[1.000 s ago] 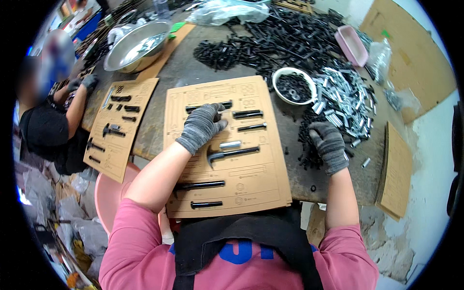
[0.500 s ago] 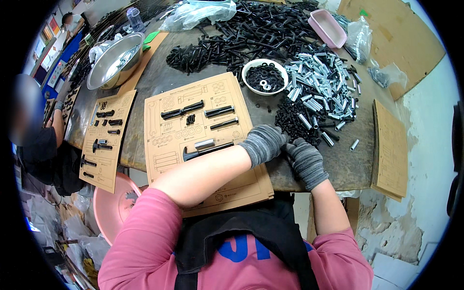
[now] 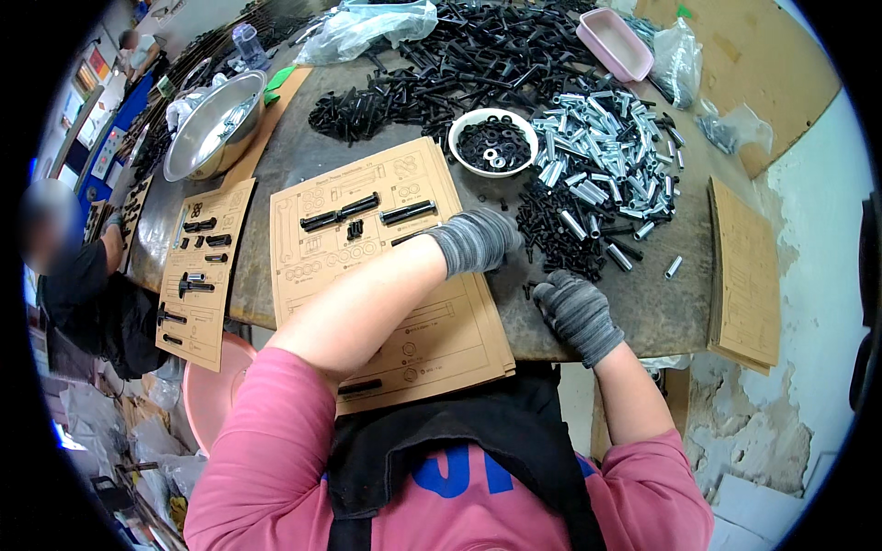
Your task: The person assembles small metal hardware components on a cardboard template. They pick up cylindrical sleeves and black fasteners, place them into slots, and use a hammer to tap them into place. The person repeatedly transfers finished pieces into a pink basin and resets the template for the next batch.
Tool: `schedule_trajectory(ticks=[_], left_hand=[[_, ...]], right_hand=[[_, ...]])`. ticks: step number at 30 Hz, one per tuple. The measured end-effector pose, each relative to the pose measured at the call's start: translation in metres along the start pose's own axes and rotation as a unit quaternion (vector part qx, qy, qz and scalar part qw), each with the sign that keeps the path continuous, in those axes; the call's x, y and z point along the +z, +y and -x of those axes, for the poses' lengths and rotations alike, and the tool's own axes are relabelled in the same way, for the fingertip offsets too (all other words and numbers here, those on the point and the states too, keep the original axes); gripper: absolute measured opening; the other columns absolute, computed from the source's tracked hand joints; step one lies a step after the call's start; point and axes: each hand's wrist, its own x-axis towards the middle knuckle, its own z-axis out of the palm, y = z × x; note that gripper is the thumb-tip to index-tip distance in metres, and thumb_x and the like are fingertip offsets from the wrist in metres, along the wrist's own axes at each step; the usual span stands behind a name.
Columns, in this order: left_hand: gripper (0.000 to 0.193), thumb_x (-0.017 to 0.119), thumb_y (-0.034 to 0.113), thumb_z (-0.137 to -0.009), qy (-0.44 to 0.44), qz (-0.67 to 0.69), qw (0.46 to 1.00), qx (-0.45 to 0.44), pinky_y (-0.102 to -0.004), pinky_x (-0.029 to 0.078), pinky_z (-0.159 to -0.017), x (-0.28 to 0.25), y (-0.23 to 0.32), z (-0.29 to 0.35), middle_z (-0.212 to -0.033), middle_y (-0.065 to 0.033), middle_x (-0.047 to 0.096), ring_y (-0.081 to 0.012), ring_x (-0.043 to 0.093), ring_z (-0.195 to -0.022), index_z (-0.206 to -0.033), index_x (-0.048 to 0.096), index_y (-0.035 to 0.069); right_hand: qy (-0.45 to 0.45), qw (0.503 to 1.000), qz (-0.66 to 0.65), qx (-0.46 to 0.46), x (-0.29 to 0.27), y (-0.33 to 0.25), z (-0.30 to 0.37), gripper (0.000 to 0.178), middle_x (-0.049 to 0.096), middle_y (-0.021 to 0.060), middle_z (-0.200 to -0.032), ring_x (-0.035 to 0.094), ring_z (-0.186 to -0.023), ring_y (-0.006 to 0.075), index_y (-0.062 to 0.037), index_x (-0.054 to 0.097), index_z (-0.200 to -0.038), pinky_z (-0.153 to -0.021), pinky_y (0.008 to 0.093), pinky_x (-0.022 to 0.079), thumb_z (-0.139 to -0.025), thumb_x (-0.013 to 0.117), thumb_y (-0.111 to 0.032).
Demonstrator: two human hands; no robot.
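My left hand [image 3: 478,241], in a grey striped glove, hovers between the printed cardboard sheet [image 3: 441,321] and a heap of small black screws [image 3: 556,230]. Its fingers curl downward, and their tips are partly hidden. Lower right, near the table's front edge, my right hand [image 3: 579,317] wears a matching glove, its fingers drawn together. Tiny dark pieces [image 3: 530,289] show at its fingertips; whether they are gripped or lie on the table cannot be told. Black bolts [image 3: 340,213] and short black screws [image 3: 355,230] lie on the sheet, partly covered by my left forearm.
Behind the screws stand a white bowl of black washers [image 3: 493,142] and a heap of silver sleeves [image 3: 597,138]. Black bolts [image 3: 478,55] spread across the back. A second parts sheet [image 3: 207,275] and steel basin [image 3: 216,124] sit left; stacked cardboard [image 3: 744,275] right. A co-worker [image 3: 69,257] sits far left.
My hands have come apart: the left has moved left and slightly away, over the sheet's edge. Its forearm now hides the silver sleeve and hooked black bolt. My right hand has barely moved.
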Motion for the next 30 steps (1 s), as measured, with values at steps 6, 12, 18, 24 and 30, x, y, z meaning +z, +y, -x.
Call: schedule_trajectory(ticks=[6,12,18,24,30], left_hand=[[0.018,0.062,0.012,-0.068,-0.069,-0.043,0.995,0.05,-0.0365,0.049,-0.063,0.004,-0.002,-0.01,-0.077,-0.0076,0.063,-0.0272,0.061,-0.073,-0.085,0.066,0.014],[0.016,0.061,0.016,-0.068,-0.115,-0.125,0.982,0.09,-0.037,0.049,-0.063,-0.016,0.007,-0.005,-0.075,-0.0075,0.063,-0.027,0.061,-0.072,-0.083,0.066,0.012],[0.021,0.062,0.021,-0.066,-0.07,-0.113,0.987,0.094,-0.0381,0.048,-0.067,-0.003,0.0,-0.009,-0.079,-0.0094,0.064,-0.0273,0.061,-0.077,-0.085,0.066,0.011],[0.022,0.061,0.021,-0.062,-0.012,-0.065,0.998,0.007,-0.0377,0.049,-0.064,-0.005,0.017,-0.001,-0.079,-0.012,0.064,-0.0281,0.062,-0.076,-0.079,0.068,0.01],[0.019,0.062,0.02,-0.065,0.216,0.096,0.969,-0.069,-0.0382,0.048,-0.066,-0.013,-0.013,0.08,-0.079,-0.0113,0.058,-0.0299,0.059,-0.075,-0.078,0.061,0.006]], right_hand=[[0.04,0.999,-0.026,-0.002,0.002,-0.002,0.005,0.009,0.056,0.0105,-0.081,0.058,-0.068,0.0261,-0.0135,0.058,-0.082,-0.059,0.0365,0.047,-0.076,0.053,-0.014],[0.019,1.0,0.018,-0.014,-0.001,-0.005,0.001,0.011,0.057,0.0109,-0.077,0.058,-0.065,0.0272,-0.0123,0.057,-0.084,-0.056,0.0359,0.047,-0.078,0.049,-0.016],[-0.079,0.996,0.04,-0.025,-0.01,-0.004,-0.007,0.012,0.057,0.0132,-0.077,0.059,-0.065,0.0285,-0.0106,0.056,-0.084,-0.054,0.0383,0.048,-0.08,0.046,-0.016],[-0.101,0.99,0.085,-0.04,-0.01,-0.006,-0.01,0.012,0.058,0.0127,-0.077,0.06,-0.068,0.0277,-0.0112,0.055,-0.086,-0.056,0.0375,0.048,-0.079,0.046,-0.014],[-0.155,0.985,0.066,-0.025,-0.022,-0.013,-0.015,0.011,0.059,0.012,-0.078,0.06,-0.072,0.0279,-0.01,0.056,-0.084,-0.058,0.0365,0.048,-0.078,0.048,-0.015]])
